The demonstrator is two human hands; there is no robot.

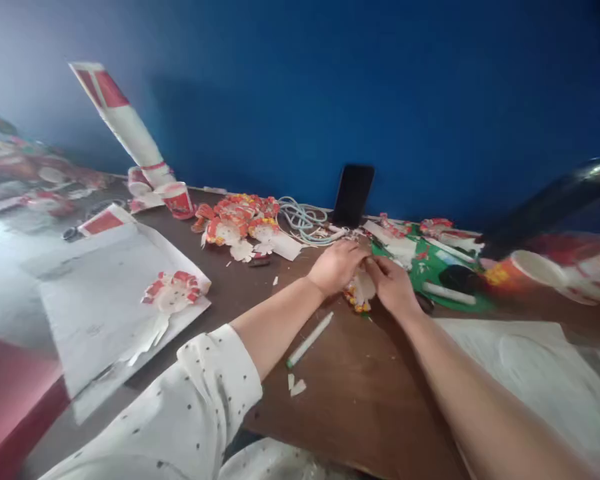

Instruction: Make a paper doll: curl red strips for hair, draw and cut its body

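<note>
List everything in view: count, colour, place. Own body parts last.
Wall: 1, blue, behind
Table: 1, brown, below hands
Phone: 1, black, upright near wall
Cable: count unclear, pale blue, left of phone
Fringed pile: uncountable, red-orange and white, left of cable
Large paper: at least 2, white, left and right
Fringed cutout: 1, red and white, on left paper
Cups: several, red and white, back left, far right
Mat: 1, green, right of hands
Green-tipped pen: 1, white, on table
Fringed piece: 1, whitish, yellow-orange edge, at hands
Sleeve: 1, dotted white, left arm
Left hand: 1, bare, centre
Right hand: 1, bare, centre
</note>
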